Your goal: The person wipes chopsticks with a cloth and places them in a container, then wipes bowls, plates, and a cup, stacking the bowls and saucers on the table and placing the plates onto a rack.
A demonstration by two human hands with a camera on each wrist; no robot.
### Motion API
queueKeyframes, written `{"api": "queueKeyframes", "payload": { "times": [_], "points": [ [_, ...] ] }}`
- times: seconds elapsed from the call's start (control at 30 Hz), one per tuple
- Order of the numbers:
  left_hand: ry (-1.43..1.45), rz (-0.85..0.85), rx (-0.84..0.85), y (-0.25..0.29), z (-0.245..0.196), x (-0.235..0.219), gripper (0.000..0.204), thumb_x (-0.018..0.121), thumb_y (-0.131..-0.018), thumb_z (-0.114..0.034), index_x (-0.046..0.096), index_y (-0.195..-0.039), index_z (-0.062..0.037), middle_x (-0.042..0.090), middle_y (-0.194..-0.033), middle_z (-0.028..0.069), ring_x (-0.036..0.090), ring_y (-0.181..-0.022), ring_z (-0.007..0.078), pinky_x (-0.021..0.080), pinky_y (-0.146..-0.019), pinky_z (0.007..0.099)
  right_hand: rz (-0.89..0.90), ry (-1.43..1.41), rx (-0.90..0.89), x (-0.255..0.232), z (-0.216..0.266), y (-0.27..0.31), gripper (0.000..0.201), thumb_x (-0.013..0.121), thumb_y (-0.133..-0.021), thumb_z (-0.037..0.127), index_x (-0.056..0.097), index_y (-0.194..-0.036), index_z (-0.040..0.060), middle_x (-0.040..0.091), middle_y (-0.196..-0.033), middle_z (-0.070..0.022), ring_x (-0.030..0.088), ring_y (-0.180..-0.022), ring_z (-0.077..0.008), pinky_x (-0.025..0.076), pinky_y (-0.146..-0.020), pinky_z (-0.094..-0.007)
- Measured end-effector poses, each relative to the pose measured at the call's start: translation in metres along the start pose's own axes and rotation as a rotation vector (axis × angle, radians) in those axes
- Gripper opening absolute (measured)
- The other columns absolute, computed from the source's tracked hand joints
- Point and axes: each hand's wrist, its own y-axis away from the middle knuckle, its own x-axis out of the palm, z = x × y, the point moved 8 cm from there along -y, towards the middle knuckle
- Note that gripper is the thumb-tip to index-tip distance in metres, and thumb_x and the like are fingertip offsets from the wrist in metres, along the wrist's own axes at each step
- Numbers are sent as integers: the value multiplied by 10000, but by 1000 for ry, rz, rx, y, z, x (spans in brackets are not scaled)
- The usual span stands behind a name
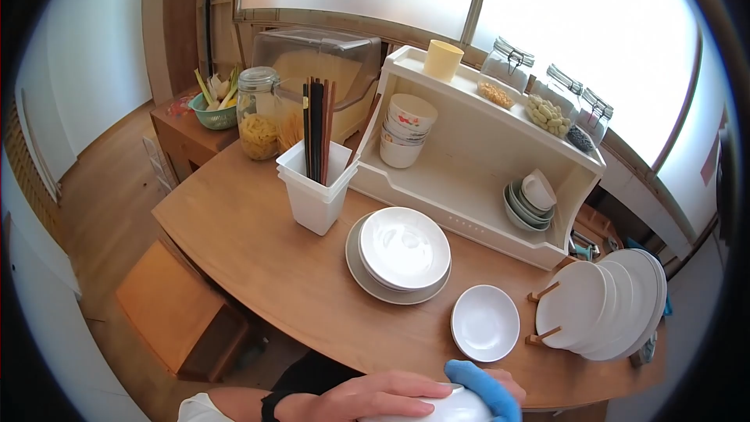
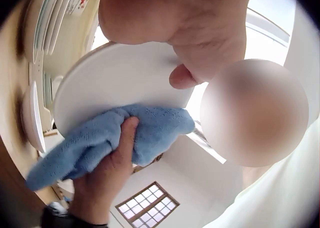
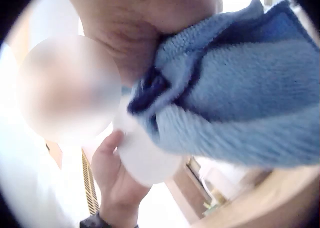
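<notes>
In the head view, low at the front edge of the table, my left hand [image 1: 383, 397] grips a glossy white plate [image 1: 461, 405]. Its fingers lie along one side of the plate, and the thumb is at the rim in the left wrist view. On the opposite side, my right hand [image 2: 112, 163] holds a blue cloth [image 2: 155, 130] against the plate, its thumb pressing on the fabric. The cloth wraps over the rim. Most of the right hand is hidden behind the cloth in the head view. A shallow white bowl [image 1: 485, 323] sits on the table just beyond the hands.
White plates [image 1: 405, 247] are stacked mid-table. Several more stand in a wooden rack [image 1: 544, 336] at right. A white holder [image 1: 316, 195] carries chopsticks. Behind, a cream shelf [image 1: 469, 195] holds bowls and cups, with jars on top. A wooden stool [image 1: 176, 305] is at left.
</notes>
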Motion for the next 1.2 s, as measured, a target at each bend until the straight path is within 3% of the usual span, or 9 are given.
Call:
{"api": "queueKeyframes", "payload": {
  "times": [0.27,0.4,0.47,0.53,0.57,0.7,0.97,1.07,1.2],
  "points": [
    [226,-328,-179,33,22,5,444,572,-896,-35,423,-1312,-69,412,-1375,260,483,-1220,344,375,-1011,441,-118,-968,562,60,-129,66,536,633,-894,432,565,-1244,32,645,-1097,-110,625,-991,-220,504,-881,-331],
    [240,-126,-441,26,20,-8,456,613,-915,-150,421,-1320,-65,460,-1335,265,495,-1221,358,383,-1020,462,301,261,-39,7,-29,-5,473,689,-842,314,610,-1185,-2,596,-1224,-143,595,-1055,-233,463,-926,-352],
    [179,6,-391,10,15,-10,450,618,-917,-177,432,-1311,-66,477,-1320,267,502,-1213,375,389,-1019,479,202,-494,505,4,-41,6,462,721,-790,216,621,-1166,-33,612,-1198,-165,608,-1028,-262,477,-896,-357],
    [95,116,-345,10,13,-1,445,623,-918,-204,442,-1301,-68,495,-1306,270,509,-1206,392,394,-1018,495,107,58,-225,4,30,-6,487,716,-783,155,593,-1207,-52,630,-1142,-169,616,-1000,-274,489,-854,-348],
    [153,-10,-350,18,17,-1,440,612,-924,-233,443,-1296,-68,509,-1292,267,511,-1201,403,401,-1012,509,59,-430,239,11,19,1,459,713,-787,152,595,-1179,-55,640,-1081,-160,615,-978,-283,485,-839,-361],
    [391,-346,-252,36,42,11,431,614,-921,-257,454,-1280,-81,528,-1279,246,520,-1184,401,422,-985,526,100,-487,258,51,-66,40,445,719,-771,144,591,-1158,-35,641,-1023,-156,617,-930,-294,492,-806,-370],
    [-77,-23,-315,22,17,-16,410,566,-952,-196,420,-1333,-156,571,-1216,227,556,-1128,387,448,-941,498,131,-12,-402,-4,-35,1,424,721,-764,137,587,-1132,-25,638,-1003,-156,617,-911,-305,498,-788,-388],
    [24,-74,-324,29,25,-11,391,566,-954,-235,432,-1315,-164,559,-1235,220,547,-1137,389,434,-955,504,91,-244,224,18,-110,39,417,735,-758,151,580,-1100,-30,638,-1028,-174,628,-891,-323,507,-784,-407],
    [215,-484,-297,64,35,-3,403,583,-945,-264,423,-1306,-180,436,-1378,210,470,-1229,375,390,-999,509,50,-483,178,42,-80,29,419,733,-761,153,581,-1108,-27,642,-1016,-174,631,-876,-322,509,-776,-404]
  ]
}}
